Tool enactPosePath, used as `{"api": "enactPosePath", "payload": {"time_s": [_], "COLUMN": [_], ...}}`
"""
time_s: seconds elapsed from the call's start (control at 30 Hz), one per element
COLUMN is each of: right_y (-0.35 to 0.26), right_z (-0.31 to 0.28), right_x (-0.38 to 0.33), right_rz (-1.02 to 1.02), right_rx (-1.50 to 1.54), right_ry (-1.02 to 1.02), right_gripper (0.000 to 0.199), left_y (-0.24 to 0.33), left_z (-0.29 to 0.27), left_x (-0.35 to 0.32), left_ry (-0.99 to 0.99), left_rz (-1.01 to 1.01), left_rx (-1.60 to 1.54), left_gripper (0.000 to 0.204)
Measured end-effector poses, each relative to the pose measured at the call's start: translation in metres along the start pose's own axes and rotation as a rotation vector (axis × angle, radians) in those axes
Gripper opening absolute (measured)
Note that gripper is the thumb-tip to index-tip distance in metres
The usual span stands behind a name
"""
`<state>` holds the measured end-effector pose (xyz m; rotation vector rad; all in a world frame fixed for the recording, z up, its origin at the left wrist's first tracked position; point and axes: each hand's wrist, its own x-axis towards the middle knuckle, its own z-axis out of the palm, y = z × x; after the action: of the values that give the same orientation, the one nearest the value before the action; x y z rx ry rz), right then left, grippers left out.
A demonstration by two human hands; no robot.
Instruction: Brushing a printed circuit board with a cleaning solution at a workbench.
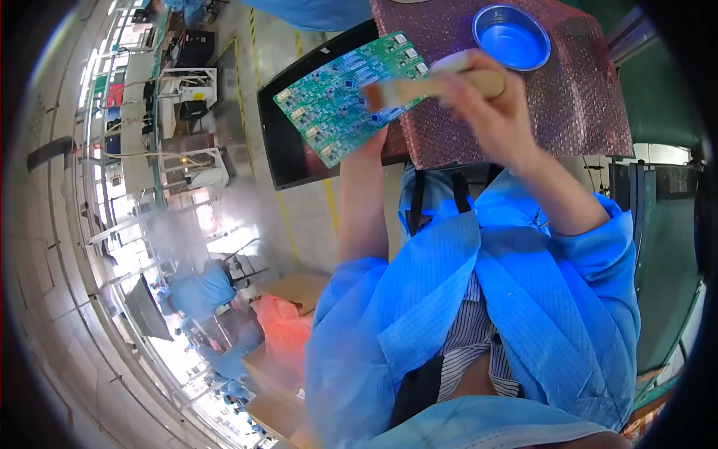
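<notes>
- While the left hand (374, 142) holds the green board (350, 93) up from below, its fingers are hidden behind the board's lower edge, so cannot tell their grip beyond that.
- Right hand (486, 97) has fingers wrapped around a wooden brush (430, 86); bristle end touches the board's right part.
- Board is tilted, in front of a black tray (288, 150) and the pink bubble wrap (583, 97) on the table.
- Blue bowl (511, 37) sits on the wrap, just beyond the right hand.
- Both sleeves are blue; striped shirt below.
- Other blue-coated people blurred at lower left.
</notes>
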<state>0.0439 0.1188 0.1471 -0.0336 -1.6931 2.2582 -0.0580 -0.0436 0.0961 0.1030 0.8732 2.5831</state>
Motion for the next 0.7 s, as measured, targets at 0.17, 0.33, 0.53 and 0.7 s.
{"api": "enactPosePath", "payload": {"time_s": [0.17, 0.33, 0.53, 0.7], "right_y": [0.02, 0.002, 0.021, 0.012], "right_z": [-0.013, -0.002, -0.026, -0.012], "right_x": [0.015, 0.022, 0.044, 0.028], "right_rz": [-0.113, -0.164, -0.241, -0.242], "right_rx": [-0.038, -0.03, -0.224, -0.061], "right_ry": [-0.029, -0.012, 0.094, -0.01], "right_gripper": [0.014, 0.016, 0.017, 0.016], "left_y": [-0.005, -0.009, -0.002, -0.005], "left_z": [0.001, -0.006, 0.001, 0.0], "left_x": [-0.001, -0.008, -0.011, -0.009], "left_ry": [-0.017, -0.067, 0.158, 0.04], "left_rz": [-0.032, -0.069, -0.087, -0.106], "left_rx": [0.025, -0.091, 0.053, -0.019], "left_gripper": [0.037, 0.043, 0.042, 0.044]}}
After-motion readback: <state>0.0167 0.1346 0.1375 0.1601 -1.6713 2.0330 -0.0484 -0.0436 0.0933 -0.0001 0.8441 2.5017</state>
